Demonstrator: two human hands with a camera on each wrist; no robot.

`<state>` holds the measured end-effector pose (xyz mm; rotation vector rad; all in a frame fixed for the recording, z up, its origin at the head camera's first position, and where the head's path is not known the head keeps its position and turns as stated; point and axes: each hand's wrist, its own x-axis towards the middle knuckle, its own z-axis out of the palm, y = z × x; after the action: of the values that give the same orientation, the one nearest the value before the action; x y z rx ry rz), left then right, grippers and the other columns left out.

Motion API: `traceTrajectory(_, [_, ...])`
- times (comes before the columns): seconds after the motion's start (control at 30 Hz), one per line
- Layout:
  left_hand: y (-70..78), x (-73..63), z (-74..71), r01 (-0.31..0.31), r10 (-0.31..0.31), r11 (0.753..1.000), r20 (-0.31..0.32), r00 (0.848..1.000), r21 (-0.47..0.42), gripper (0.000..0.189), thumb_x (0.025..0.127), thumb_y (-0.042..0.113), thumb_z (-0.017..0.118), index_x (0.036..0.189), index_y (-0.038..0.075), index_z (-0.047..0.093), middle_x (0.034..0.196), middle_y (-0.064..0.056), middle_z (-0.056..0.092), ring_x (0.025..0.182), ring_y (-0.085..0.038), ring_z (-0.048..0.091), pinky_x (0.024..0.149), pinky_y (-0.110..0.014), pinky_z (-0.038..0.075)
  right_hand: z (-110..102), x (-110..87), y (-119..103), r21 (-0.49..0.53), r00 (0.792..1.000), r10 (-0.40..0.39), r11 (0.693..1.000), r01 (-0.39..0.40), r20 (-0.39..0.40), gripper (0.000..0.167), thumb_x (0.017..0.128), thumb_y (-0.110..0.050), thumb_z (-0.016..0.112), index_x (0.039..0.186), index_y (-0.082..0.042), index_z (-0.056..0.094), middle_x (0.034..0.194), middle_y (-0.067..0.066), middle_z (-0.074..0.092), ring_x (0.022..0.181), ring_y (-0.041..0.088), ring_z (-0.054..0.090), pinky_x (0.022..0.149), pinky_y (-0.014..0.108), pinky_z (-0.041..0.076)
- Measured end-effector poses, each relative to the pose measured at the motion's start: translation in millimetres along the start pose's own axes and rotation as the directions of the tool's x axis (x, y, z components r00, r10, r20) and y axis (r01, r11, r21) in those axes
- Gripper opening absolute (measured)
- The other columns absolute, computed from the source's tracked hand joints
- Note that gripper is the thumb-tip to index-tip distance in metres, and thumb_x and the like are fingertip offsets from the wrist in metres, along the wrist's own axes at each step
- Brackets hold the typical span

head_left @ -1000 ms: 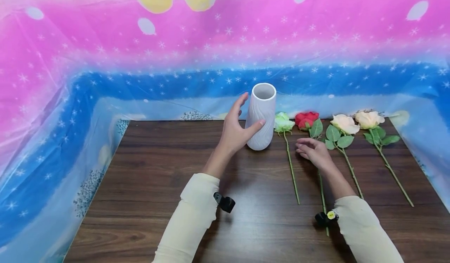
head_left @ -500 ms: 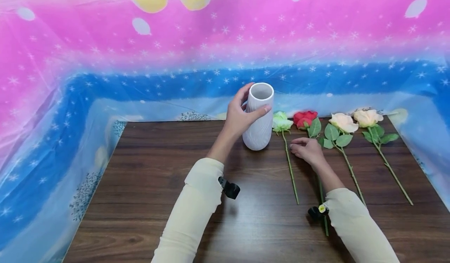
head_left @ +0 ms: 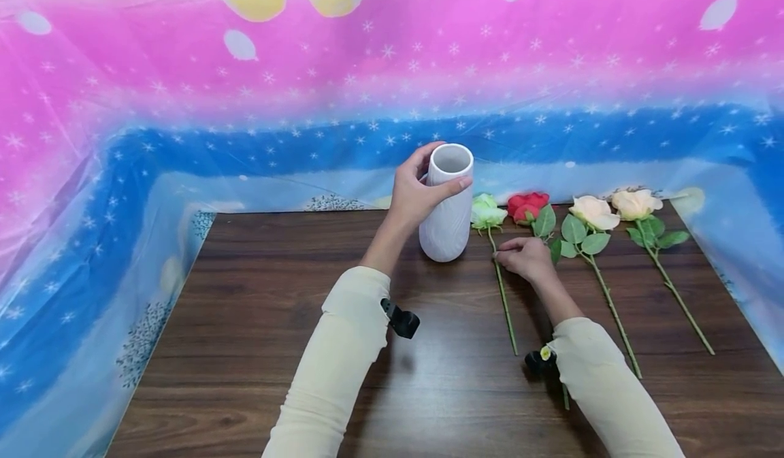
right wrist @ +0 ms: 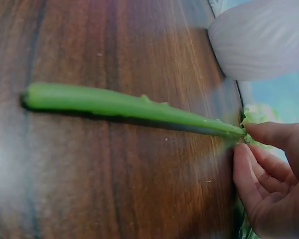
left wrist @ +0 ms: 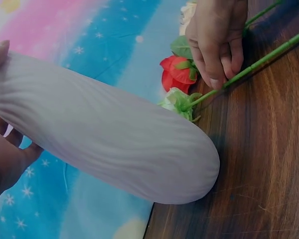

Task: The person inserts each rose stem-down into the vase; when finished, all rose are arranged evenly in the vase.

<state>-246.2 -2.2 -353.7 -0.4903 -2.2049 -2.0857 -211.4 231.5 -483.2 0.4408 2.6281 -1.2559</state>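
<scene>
Near the table's back edge stands a white ribbed vase, upright with its mouth up. My left hand grips its upper part, thumb across the front and fingers behind; the vase's ribbed side fills the left wrist view. Just right of the vase lies a pale green rose. My right hand has thumb and fingertips on its stem just below the bloom, pinching it against or just above the table. The bloom is partly hidden behind the fingers in the right wrist view.
To the right lie a red rose, its stem partly under my right forearm, and two cream roses, one nearer and one farther right. The dark wooden table ends at a printed cloth backdrop.
My left hand has come round the vase's upper part and taken hold. My right hand has moved left, from beside the red rose onto the green rose's stem.
</scene>
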Motion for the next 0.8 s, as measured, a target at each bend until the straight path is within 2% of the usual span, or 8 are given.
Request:
traceTrajectory(0.1, [0.7,-0.1,-0.6,0.011,-0.011,1.0,0.006,1.0,0.004,0.067,0.081,0.016,0.086,0.142,0.011,0.058,0.131,-0.012,0.066,0.12,-0.025,0.065,0.102,-0.043,0.055,0,3.0,-2,0.005,0.999,0.031,1.0,-0.031,0.017,0.038,0.089,-0.03,0.075,0.117,-0.004,0.074,0.071,-0.011,0.073,0.063,0.0,0.064,0.065,0.02,0.052])
traceTrajectory(0.27, [1.2,-0.3,-0.8,0.029,-0.03,0.999,0.011,0.999,0.012,0.07,0.081,0.017,0.086,0.143,0.011,0.057,0.132,-0.011,0.066,0.121,-0.024,0.065,0.102,-0.043,0.056,1,5.7,-5,0.058,0.995,0.081,0.995,-0.084,0.052,0.038,0.088,-0.024,0.077,0.119,-0.002,0.072,0.07,-0.01,0.07,0.063,0.0,0.064,0.063,0.019,0.054])
traceTrajectory(0.33, [1.5,-0.5,-1.0,0.038,-0.038,0.999,0.01,0.999,0.011,0.069,0.081,0.017,0.086,0.143,0.012,0.057,0.132,-0.01,0.066,0.121,-0.024,0.065,0.102,-0.043,0.056,0,5.6,-5,0.088,0.994,0.078,0.993,-0.084,0.075,0.039,0.089,-0.021,0.077,0.121,0.0,0.07,0.076,-0.007,0.072,0.065,-0.001,0.064,0.065,0.019,0.055])
traceTrajectory(0.43, [2.0,-0.7,-1.0,0.05,-0.05,0.999,0.011,0.999,0.011,0.067,0.081,0.018,0.087,0.142,0.015,0.058,0.132,-0.009,0.066,0.122,-0.023,0.065,0.103,-0.044,0.055,-4,4.8,-2,0.147,0.989,0.05,0.987,-0.07,0.137,0.041,0.092,-0.016,0.072,0.128,0.004,0.065,0.096,0.002,0.074,0.072,-0.003,0.064,0.073,0.02,0.058])
traceTrajectory(0.6, [2.6,-0.7,-1.1,0.062,-0.063,0.998,0.013,0.998,0.01,0.066,0.081,0.018,0.087,0.141,0.016,0.059,0.132,-0.009,0.066,0.122,-0.023,0.065,0.104,-0.044,0.055,-13,4.0,2,0.206,0.967,-0.012,0.978,-0.042,0.253,0.048,0.099,-0.013,0.063,0.141,0.009,0.053,0.127,0.016,0.072,0.084,-0.006,0.064,0.087,0.023,0.06])
traceTrajectory(0.73, [3.5,-0.3,-1.6,0.066,-0.066,0.998,0.009,0.998,0.003,0.065,0.081,0.016,0.087,0.14,0.015,0.06,0.132,-0.009,0.067,0.121,-0.023,0.066,0.103,-0.043,0.055,-17,4.2,3,0.213,0.953,-0.023,0.976,-0.044,0.303,0.051,0.102,-0.012,0.059,0.146,0.01,0.046,0.139,0.021,0.064,0.089,-0.005,0.064,0.09,0.022,0.059])
traceTrajectory(0.8, [4.1,0.2,-1.7,0.067,-0.067,0.998,0.007,0.998,0.004,0.065,0.08,0.016,0.087,0.14,0.015,0.061,0.131,-0.009,0.067,0.121,-0.023,0.066,0.102,-0.043,0.056,-18,3.9,3,0.207,0.95,-0.021,0.977,-0.047,0.312,0.05,0.103,-0.012,0.057,0.147,0.009,0.045,0.144,0.024,0.059,0.097,0.0,0.066,0.092,0.023,0.058])
